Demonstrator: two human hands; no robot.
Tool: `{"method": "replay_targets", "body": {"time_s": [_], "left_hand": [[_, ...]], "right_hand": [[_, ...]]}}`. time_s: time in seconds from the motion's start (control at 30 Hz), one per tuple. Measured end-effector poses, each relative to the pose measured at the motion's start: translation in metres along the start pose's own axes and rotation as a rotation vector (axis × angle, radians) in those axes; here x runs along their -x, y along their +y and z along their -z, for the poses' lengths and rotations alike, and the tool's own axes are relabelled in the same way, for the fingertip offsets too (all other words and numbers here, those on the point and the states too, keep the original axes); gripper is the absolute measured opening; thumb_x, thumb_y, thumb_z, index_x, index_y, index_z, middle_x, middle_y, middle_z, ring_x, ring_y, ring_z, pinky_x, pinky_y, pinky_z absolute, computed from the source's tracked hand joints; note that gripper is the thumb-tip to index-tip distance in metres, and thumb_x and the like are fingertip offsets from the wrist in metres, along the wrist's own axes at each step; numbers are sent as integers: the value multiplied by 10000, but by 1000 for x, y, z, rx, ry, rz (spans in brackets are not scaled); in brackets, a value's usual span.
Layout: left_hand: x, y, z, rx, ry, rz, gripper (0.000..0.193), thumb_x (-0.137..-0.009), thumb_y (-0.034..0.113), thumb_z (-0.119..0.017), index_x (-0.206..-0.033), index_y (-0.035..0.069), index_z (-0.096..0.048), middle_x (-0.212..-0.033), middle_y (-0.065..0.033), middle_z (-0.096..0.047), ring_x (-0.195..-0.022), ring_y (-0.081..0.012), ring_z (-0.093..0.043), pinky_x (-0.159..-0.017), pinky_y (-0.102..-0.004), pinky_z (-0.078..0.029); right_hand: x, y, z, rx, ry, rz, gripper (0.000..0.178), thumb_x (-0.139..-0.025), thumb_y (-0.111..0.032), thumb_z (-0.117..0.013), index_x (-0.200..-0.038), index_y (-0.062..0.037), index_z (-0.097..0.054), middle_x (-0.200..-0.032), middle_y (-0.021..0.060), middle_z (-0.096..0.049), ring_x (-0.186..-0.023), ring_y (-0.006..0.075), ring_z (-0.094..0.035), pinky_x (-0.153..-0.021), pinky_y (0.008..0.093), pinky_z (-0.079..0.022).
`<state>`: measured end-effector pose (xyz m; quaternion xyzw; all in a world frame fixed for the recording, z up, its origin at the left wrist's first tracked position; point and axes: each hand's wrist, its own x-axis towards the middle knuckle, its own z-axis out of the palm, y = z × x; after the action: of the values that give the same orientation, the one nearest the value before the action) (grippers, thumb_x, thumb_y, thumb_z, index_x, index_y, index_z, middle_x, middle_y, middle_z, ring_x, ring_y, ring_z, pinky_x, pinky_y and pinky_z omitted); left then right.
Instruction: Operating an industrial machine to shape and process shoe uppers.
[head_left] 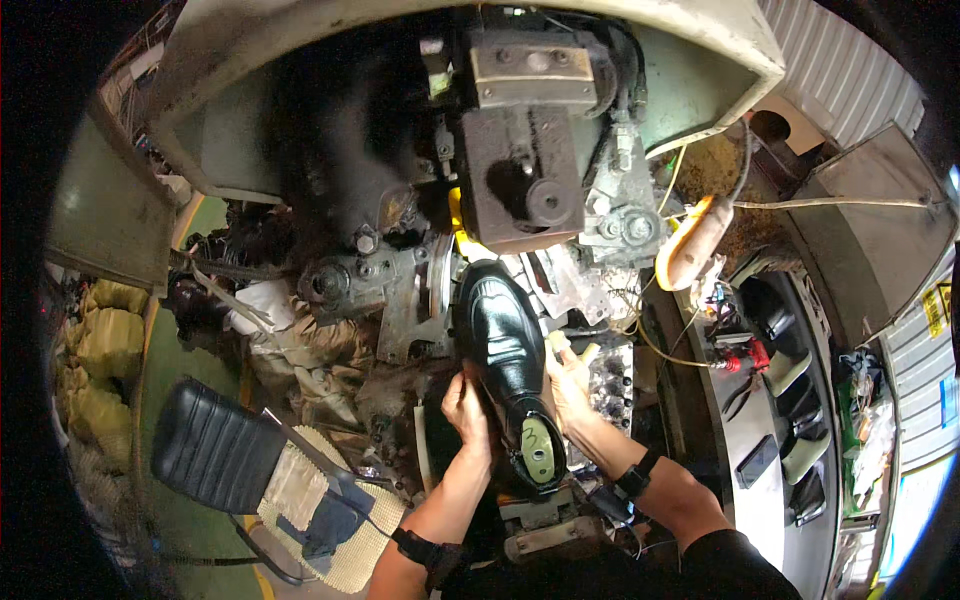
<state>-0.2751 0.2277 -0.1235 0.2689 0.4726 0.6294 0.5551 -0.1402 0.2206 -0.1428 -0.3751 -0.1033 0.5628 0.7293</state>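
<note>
Head view: shoe (497, 320), black and glossy, sits at centre frame, toe toward the top, heel toward the bottom, slightly aslant. Toe lies just below the machine's dark block (520, 175) in the picture; whether it touches metal there, cannot tell. Green last (537, 447) shows in the opening, lower centre. Left hand (467, 408) is curled against the shoe's left flank; right hand (570, 385) grips the right flank, so the shoe is held between the two. Fingers underneath are hidden. Handling, judged by eye: last inside likely makes it stiff and fairly heavy for a shoe, weight probably biased to the heel; little squash expected at the sides. Polished upper looks slippery and easily scuffed; nearby metal edges a risk to the finish. Best hold: both flanks low at the waist, palms spread, or a hand cupped at the heel; keep fingertips off the shiny toe. Lamp (693, 245) glows at right of centre, well apart from the shoe.
</note>
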Motion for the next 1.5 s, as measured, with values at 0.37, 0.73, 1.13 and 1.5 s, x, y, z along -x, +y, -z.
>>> {"method": "replay_targets", "body": {"time_s": [0.37,0.73,1.13,1.5], "left_hand": [[12,43,-9,23,1,287,390,-971,344,-608,-1074,-23,-691,-995,-72,-692,-871,-163,-625,-783,-289,-498],[2,40,163,-76,174,319,384,-966,293,-600,-1222,14,-533,-1144,-162,-603,-1020,-287,-608,-910,-415,-511],[14,7,230,-68,317,281,351,-937,255,-626,-1210,61,-522,-1000,-126,-621,-895,-259,-628,-812,-394,-536],[33,-53,337,-6,491,498,342,-963,247,-566,-1246,123,-421,-1069,-167,-596,-881,-319,-628,-739,-437,-581]], "right_hand": [[22,-12,-12,39,46,-11,386,-964,-203,-634,-1294,-27,-542,-1141,55,-647,-1049,132,-596,-1037,291,-399],[16,-83,234,1405,305,-114,757,-867,-337,-691,-1412,73,-363,-923,143,-717,-832,232,-680,-797,396,-526],[46,-45,392,825,658,-315,354,-874,-144,-691,-1162,41,-600,-766,99,-642,-786,212,-641,-715,334,-512],[70,8,393,719,568,-263,626,-789,-98,-716,-1339,15,-441,-786,76,-637,-643,170,-606,-559,336,-495]]}}
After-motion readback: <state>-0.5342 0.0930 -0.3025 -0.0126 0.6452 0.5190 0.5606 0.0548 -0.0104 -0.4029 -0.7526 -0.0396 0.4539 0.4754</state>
